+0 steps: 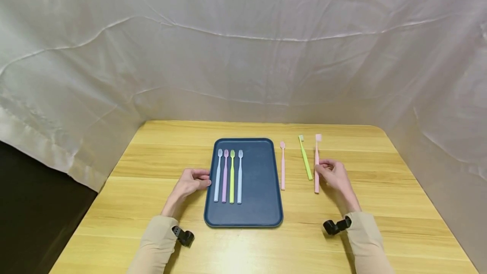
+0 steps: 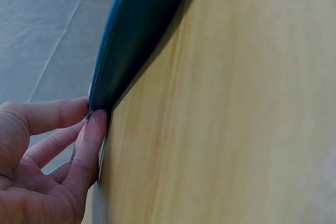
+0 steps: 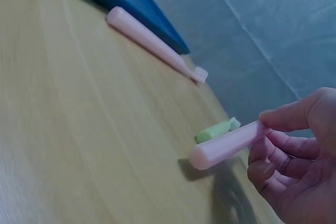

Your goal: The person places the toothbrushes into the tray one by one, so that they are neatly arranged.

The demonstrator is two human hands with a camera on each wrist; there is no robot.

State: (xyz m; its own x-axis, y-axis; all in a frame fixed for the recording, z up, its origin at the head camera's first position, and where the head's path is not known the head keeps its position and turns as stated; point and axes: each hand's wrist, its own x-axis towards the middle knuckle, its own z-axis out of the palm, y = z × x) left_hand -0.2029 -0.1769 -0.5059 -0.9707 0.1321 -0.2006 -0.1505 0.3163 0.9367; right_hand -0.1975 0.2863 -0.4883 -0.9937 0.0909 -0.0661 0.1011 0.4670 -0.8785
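Note:
My left hand (image 1: 194, 181) pinches the left rim of a dark blue tray (image 1: 262, 189), thumb and fingers meeting at its edge in the left wrist view. On the tray's left half, several toothbrushes lie side by side with heads to the back: a light blue one (image 1: 217, 181), a purple one (image 1: 225, 181), a yellow-green one (image 1: 232, 181) and another light blue one (image 1: 239, 181). With thumb and fingertips my right hand (image 1: 335, 176) holds a pink toothbrush (image 3: 226, 145), its handle end raised over the table in the right wrist view.
Between the tray and my right hand lie another pink toothbrush (image 1: 283, 170), close to the tray's right edge, and a tilted yellow-green toothbrush (image 1: 306, 162). The wooden table (image 1: 152, 160) ends at a grey-white curtain (image 1: 243, 67) behind and at the sides.

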